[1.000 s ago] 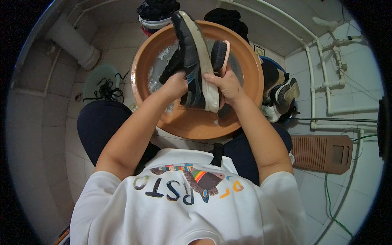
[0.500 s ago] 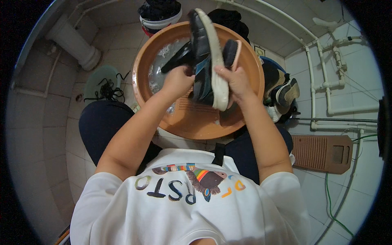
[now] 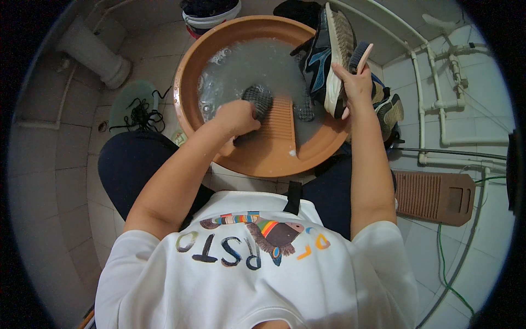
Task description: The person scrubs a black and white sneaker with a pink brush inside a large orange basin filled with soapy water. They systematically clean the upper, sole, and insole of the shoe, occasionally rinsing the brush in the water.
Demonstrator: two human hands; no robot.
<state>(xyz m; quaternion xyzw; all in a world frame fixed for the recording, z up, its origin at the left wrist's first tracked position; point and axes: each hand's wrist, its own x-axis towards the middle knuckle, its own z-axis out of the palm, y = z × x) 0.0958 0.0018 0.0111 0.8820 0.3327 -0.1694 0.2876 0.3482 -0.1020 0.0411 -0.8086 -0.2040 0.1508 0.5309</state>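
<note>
Head view, one frame. Orange-brown plastic basin (image 3: 219,49), round, on a tiled floor (image 3: 60,181) between the person's knees, holding grey soapy water (image 3: 246,66). Ribbed washboard (image 3: 276,118), same orange-brown, lying slanted inside the basin toward its near rim. Left hand (image 3: 235,118): fingers curled closed around a dark insole (image 3: 258,98), pressed onto the upper end of the washboard at the water's edge. A second dark insole (image 3: 305,109) lies just beside the board, partly in the water. Right hand (image 3: 357,85): fingers wrapped shut, holding together a dark sneaker (image 3: 323,55) with blue markings and a pale sole, sole turned to the right, and a scrubbing brush (image 3: 359,55) with a pale handle, both raised over the basin's right rim. Another sneaker (image 3: 392,109) sits on the floor just right of the basin, partly hidden by the right forearm. Black laces (image 3: 139,115) lie on a pale green round object left of the basin. A brown washboard (image 3: 435,194) lies flat on the floor at right, near white wall pipes (image 3: 438,104). A white bucket (image 3: 211,13) stands beyond the basin.
</note>
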